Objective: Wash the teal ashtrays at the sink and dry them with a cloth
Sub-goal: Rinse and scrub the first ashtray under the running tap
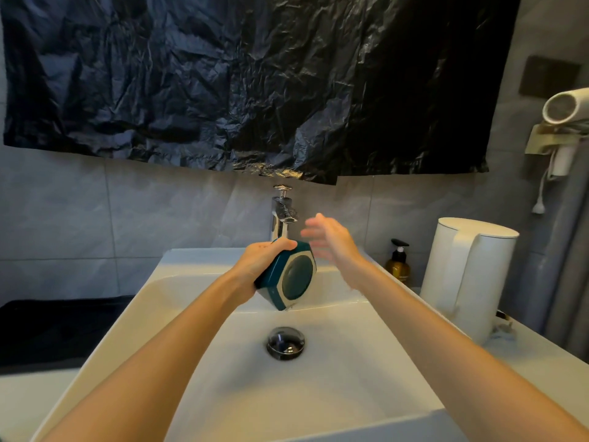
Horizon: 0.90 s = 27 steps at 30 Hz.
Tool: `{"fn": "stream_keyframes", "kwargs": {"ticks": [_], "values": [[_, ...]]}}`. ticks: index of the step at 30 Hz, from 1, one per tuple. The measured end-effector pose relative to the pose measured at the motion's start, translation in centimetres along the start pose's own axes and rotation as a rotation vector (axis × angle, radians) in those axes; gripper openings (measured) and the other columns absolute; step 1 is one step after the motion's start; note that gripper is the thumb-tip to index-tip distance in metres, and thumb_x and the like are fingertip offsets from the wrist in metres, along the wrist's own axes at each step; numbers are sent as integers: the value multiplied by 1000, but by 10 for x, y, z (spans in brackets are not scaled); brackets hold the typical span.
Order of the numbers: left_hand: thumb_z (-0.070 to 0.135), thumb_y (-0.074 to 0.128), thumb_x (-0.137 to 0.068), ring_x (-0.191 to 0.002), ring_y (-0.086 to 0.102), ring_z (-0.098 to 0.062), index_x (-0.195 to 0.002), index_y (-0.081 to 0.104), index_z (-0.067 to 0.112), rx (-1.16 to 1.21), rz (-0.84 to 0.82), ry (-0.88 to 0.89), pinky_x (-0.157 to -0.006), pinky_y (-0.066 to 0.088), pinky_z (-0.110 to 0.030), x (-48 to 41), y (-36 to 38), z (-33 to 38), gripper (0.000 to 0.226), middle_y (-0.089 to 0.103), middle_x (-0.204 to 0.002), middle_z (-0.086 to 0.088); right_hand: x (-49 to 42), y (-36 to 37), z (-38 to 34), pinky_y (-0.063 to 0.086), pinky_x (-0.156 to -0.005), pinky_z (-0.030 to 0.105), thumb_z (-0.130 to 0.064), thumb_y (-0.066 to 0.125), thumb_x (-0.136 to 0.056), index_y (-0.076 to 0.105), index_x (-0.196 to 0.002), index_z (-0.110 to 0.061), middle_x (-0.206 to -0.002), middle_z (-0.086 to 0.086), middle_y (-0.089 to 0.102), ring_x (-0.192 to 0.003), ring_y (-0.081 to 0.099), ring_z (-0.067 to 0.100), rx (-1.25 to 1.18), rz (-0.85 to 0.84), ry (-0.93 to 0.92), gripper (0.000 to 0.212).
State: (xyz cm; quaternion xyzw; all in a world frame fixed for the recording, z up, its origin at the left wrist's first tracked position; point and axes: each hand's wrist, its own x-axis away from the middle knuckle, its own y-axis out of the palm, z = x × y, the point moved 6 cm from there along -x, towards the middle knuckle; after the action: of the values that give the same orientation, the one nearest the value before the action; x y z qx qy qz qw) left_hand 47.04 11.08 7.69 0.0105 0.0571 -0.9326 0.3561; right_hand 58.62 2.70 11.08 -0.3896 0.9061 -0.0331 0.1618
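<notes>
Now, your left hand (266, 258) grips the teal ashtray (291, 277) from its left side, fingers curled over the top edge and the thumb hidden behind. The ashtray is six-sided with a pale rim, tipped on edge so that its round teal face looks toward you. It hangs over the back part of the sink (318, 393), just below the chrome tap (282, 215), touching neither. Your right hand (328, 240) is empty and spread, fingers straight and blurred, just right of the ashtray and close to the tap; whether it touches the ashtray, you cannot tell from this view. Whether water is running is also unclear (the spout sits behind your left hand). The drain plug (286, 342) lies in the middle of the basin, well below the ashtray.

On the counter to your right stand a white jug (468, 275) and, beyond it, an amber pump bottle (398, 263). A dark fabric (57, 330) lies on the counter to your left. A crumpled black plastic sheet (223, 74) covers the wall above, and a white hair dryer (567, 110) hangs at the far right.
</notes>
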Motion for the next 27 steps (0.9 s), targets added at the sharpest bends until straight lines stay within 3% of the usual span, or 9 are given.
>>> {"fn": "stream_keyframes", "kwargs": {"ticks": [3, 5, 8, 13, 19, 27], "values": [[47, 57, -86, -92, 61, -23, -100, 60, 14, 160, -87, -50, -78, 50, -32, 3, 8, -3, 36, 67, -99, -9, 23, 16, 34, 45, -98, 36, -71, 40, -84, 60, -111, -23, -114, -1, 64, -113, 56, 18, -153, -344, 274, 59], [48, 58, -84, -84, 62, -21, -94, 61, 15, 258, -126, -119, -73, 50, -31, 6, 11, -5, 35, 68, -88, -6, 30, 19, 38, 47, -97, 37, -69, 48, -77, 61, -112, -23, -113, 2, 67, -110, 60, 17, -228, -411, 271, 59], [50, 58, -83, -82, 63, -20, -93, 63, 16, 305, -170, -187, -74, 51, -33, 8, 16, -9, 35, 69, -84, -5, 39, 15, 37, 52, -87, 33, -64, 55, -78, 63, -107, -20, -100, 2, 73, -98, 66, 18, -305, -382, 320, 53], [55, 44, -92, -100, 61, -17, -112, 59, 18, 149, -217, -139, -83, 49, -29, 4, 23, -11, 45, 66, -105, -3, 37, -4, 38, 53, -71, 28, -54, 57, -86, 61, -94, -17, -73, -2, 74, -79, 66, 15, -283, -277, 373, 38], [48, 51, -90, -111, 58, -20, -122, 56, 18, -216, -222, -139, -98, 47, -38, 2, 17, -24, 44, 63, -116, -2, 34, -16, 62, 52, -85, 35, -56, 63, -83, 61, -99, -17, -95, 5, 72, -93, 66, 22, -213, -163, 515, 43], [35, 55, -92, -105, 60, -18, -131, 49, 20, -255, -263, -128, -91, 49, -34, 4, 16, -23, 42, 62, -118, -2, 28, -22, 72, 52, -92, 37, -55, 62, -85, 61, -103, -17, -101, 5, 71, -102, 65, 24, -183, -161, 518, 43]]}}
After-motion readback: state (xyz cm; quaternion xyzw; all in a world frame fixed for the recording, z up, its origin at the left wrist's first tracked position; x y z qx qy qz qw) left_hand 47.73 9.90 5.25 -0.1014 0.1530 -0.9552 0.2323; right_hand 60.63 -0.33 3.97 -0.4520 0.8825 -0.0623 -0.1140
